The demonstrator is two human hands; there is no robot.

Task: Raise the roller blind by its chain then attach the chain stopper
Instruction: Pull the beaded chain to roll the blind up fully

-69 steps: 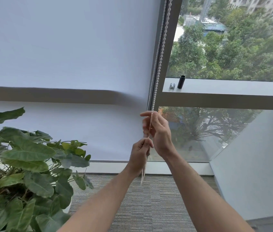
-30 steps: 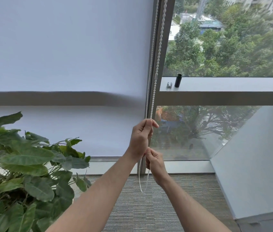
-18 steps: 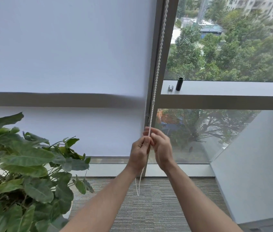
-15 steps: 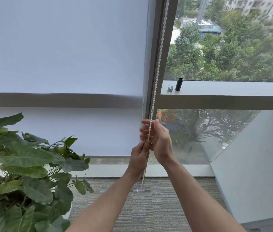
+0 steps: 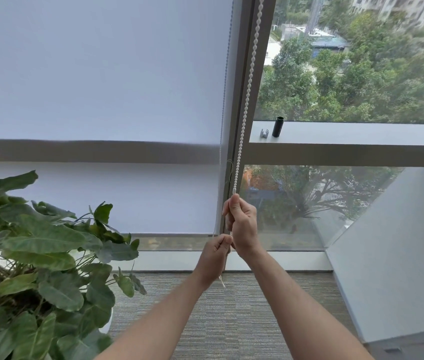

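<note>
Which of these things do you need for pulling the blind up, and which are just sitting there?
For the job:
- bead chain
- roller blind
- right hand, gripping the chain
- left hand, gripping it lower down
- small grey clip on the window ledge, perhaps the chain stopper

Just there:
- black cylinder
- leafy plant
- carpet

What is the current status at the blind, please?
Both hands, right above left, grip the chain. Blind barely raised. Nothing in the way.

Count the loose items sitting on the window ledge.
2: a small silver clip and, just right of it, an upright black cylinder, both at the left end of the ledge, beside the bead chain.
</note>
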